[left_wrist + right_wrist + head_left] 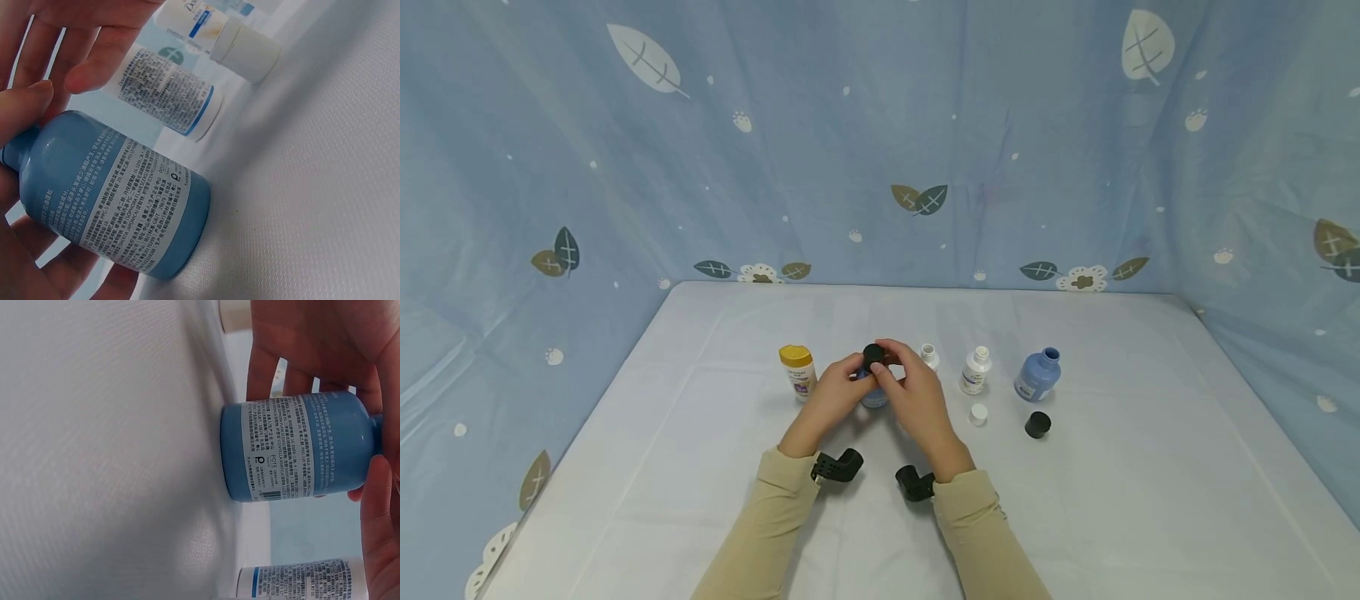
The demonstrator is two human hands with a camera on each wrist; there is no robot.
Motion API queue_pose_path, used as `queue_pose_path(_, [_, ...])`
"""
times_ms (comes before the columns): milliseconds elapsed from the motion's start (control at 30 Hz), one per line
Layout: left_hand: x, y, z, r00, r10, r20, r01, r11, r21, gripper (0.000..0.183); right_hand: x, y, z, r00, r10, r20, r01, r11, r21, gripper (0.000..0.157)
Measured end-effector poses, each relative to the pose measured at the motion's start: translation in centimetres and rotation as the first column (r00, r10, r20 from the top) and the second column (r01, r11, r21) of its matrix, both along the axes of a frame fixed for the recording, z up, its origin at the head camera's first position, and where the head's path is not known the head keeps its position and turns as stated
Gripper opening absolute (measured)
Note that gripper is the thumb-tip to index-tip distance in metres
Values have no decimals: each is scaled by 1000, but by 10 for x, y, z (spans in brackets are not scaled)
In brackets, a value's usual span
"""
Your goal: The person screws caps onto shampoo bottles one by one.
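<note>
While the left hand curls its fingers round the shoulder and neck of the blue bottle, the right hand pinches the black cap at its top between thumb and fingertips. The bottle is upright at the centre of the work; its base appears to meet the white table, though any slight gap is hard to rule out.

Its wall looks like smooth, fairly stiff plastic, probably light to moderate in weight depending on contents that do not show, and unlikely to break. The rounded, glossy shoulder may let fingers slide, so the straight body seems the surer hold, with the cap best taken by its rim.

Taking the held bottle as the dial's centre, with 12 away from the person, the yellow-capped bottle is at 9 o'clock. Just short of 3 is one white bottle; out at 3 are another white bottle and a second blue bottle. Between 3 and 4 lie a white cap and a loose black cap.

Only the head view shows the pinched cap; both wrist views leave it out but reveal the bottle's printed label, and the right one alone catches its barcode.
</note>
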State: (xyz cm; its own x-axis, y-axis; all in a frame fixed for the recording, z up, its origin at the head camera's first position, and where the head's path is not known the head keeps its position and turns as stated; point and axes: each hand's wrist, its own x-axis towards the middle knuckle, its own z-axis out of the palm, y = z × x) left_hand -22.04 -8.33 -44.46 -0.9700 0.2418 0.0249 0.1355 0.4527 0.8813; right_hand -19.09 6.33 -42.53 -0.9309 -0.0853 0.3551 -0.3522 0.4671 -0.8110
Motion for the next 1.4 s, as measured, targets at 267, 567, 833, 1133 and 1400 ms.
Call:
queue_pose_path(267, [1,0,0,1000,7,9,-7,1000,11,31,1,0,1,1000,3,-11,-3,1000,-11,36])
queue_pose_path(567, [-1,1,0,1000,-12,-10,12,1000,20,30,0,1,0,999,4,-54,-2,999,40,42])
queue_pose_path(833, [-1,0,0,999,-20,-35,20,1000,11,35,0,2,-1,999,29,-28,-28,998,55,41])
queue_pose_path(1133, [1,0,0,999,-29,-25,30,999,34,33,-1,2,-1,999,33,-24,-32,999,28,36])
queue_pose_path(1400, [1,0,0,1000,-19,-21,19,999,34,30,0,1,0,1000,11,-9,-10,1000,11,36])
